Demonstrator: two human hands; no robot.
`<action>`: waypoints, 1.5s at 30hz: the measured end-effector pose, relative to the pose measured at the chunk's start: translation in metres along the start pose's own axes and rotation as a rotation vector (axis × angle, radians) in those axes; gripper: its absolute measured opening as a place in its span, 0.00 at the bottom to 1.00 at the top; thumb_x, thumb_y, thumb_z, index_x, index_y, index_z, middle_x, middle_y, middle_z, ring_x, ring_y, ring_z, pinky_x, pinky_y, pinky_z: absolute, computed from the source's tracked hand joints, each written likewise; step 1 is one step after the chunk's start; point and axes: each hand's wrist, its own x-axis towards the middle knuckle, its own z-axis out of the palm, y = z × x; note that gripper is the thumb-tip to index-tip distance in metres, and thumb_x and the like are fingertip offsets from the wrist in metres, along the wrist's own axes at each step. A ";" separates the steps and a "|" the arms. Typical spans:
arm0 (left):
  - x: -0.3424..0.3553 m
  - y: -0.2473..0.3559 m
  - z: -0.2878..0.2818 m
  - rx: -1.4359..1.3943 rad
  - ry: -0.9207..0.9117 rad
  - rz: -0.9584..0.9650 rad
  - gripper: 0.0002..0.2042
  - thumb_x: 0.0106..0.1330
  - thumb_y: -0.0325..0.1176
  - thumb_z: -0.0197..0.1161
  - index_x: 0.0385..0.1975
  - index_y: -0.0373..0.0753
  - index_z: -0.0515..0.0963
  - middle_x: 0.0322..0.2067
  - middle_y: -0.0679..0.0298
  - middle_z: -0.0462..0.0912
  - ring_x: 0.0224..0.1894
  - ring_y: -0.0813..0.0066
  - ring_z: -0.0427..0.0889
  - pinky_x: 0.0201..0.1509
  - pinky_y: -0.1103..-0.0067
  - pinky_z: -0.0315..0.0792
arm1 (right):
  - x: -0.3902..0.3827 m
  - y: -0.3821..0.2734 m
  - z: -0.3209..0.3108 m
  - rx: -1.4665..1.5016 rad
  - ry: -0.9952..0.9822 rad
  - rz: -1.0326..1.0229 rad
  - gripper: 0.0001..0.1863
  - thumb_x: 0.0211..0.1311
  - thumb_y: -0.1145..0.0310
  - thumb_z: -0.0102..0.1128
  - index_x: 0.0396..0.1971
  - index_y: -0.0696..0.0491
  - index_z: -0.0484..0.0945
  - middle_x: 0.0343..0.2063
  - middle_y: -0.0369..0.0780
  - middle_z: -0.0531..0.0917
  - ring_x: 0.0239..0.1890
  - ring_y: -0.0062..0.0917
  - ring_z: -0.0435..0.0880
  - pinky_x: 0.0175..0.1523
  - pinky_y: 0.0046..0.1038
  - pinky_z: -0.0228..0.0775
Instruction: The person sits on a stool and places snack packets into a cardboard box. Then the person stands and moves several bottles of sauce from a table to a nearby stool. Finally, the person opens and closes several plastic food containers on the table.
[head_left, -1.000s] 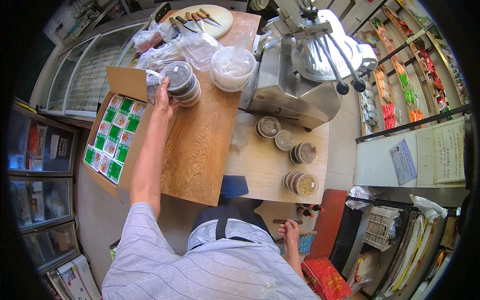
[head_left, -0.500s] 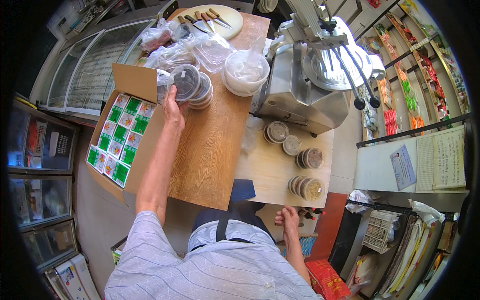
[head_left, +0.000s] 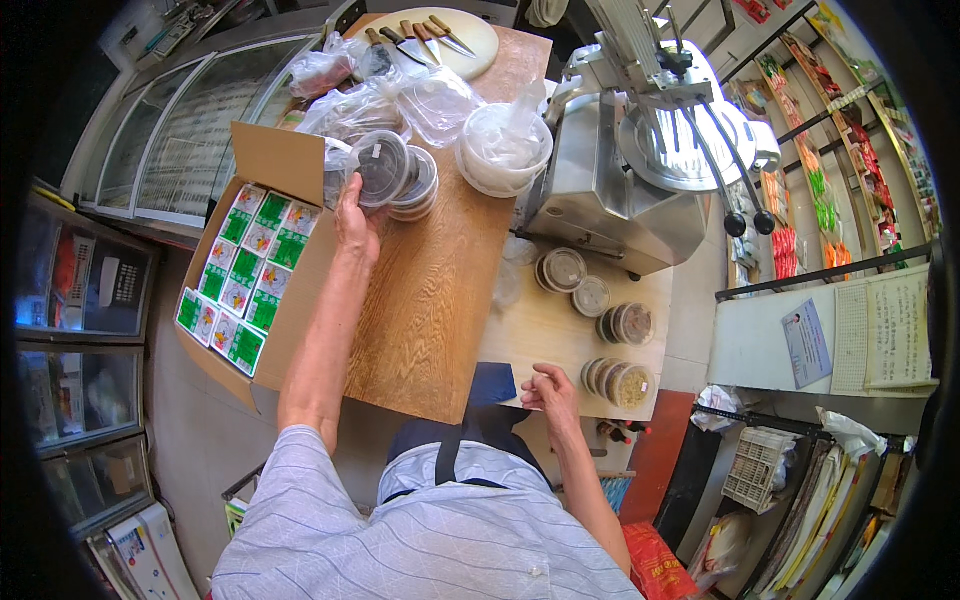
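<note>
My left hand (head_left: pixel 357 228) reaches over the wooden table and grips the side of a round, clear-lidded plastic container (head_left: pixel 382 165) with dark contents. Right beside that container stands a stack of similar round tubs (head_left: pixel 418 186). My right hand (head_left: pixel 553 396) is in the air by the lower, pale table, its fingers loosely bent and apart, with nothing seen in them. Closest to it are round tubs of yellowish food (head_left: pixel 628 387), lying in a row. Behind these come tubs of reddish-brown food (head_left: pixel 630 324) and smaller lidded tubs (head_left: pixel 563 268).
An open cardboard box (head_left: pixel 322 262) of green-and-white packs stands left of the table (head_left: pixel 420 320). Farther back are plastic bags (head_left: pixel 360 112), a white bucket (head_left: pixel 503 165) and knives on a round board (head_left: pixel 480 60). A metal slicing machine (head_left: pixel 600 190) occupies the right.
My right hand has risen up and leftward toward the pale table's front edge, its fingers loosening. My left hand stays at the container; the whole view has shifted slightly.
</note>
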 end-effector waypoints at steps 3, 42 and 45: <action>0.003 0.001 -0.006 -0.016 -0.006 -0.014 0.18 0.70 0.46 0.58 0.53 0.43 0.73 0.46 0.65 0.80 0.44 0.71 0.81 0.37 0.72 0.80 | 0.008 -0.034 0.030 -0.035 -0.093 -0.051 0.19 0.69 0.66 0.53 0.55 0.60 0.71 0.34 0.42 0.82 0.29 0.22 0.82 0.35 0.24 0.78; -0.165 -0.064 0.010 0.569 -0.270 0.013 0.27 0.69 0.42 0.60 0.63 0.34 0.68 0.61 0.59 0.71 0.61 0.70 0.71 0.65 0.76 0.65 | -0.015 -0.036 0.036 0.345 -0.230 -0.058 0.23 0.66 0.56 0.56 0.53 0.55 0.67 0.32 0.42 0.82 0.24 0.25 0.83 0.31 0.30 0.81; -0.091 -0.038 0.019 0.540 0.027 0.075 0.32 0.67 0.50 0.59 0.66 0.37 0.63 0.59 0.59 0.70 0.58 0.69 0.71 0.60 0.73 0.66 | -0.030 -0.020 0.013 0.435 -0.246 -0.056 0.22 0.66 0.60 0.56 0.54 0.56 0.66 0.33 0.43 0.82 0.26 0.25 0.83 0.31 0.30 0.81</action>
